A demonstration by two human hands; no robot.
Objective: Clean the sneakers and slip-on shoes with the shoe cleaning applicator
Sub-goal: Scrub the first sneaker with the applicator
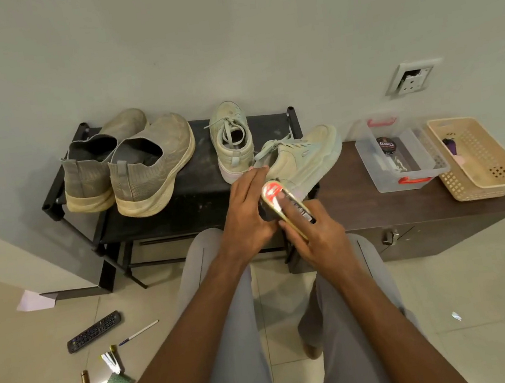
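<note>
**Applicator readied at the tilted sneaker**

The right hand (319, 240) grasps the oval red-and-white shoe cleaning applicator (282, 201); the left hand (244, 215) lies over its dark end, fingers toward the pale green suede-like lace-up sneaker (301, 158) tilted between the black rack surface (194, 180) and the brown cabinet (409, 211). Next, probably, sponge to upper. The knitted grey slip-on shoes (131, 166) look dusty.
</note>
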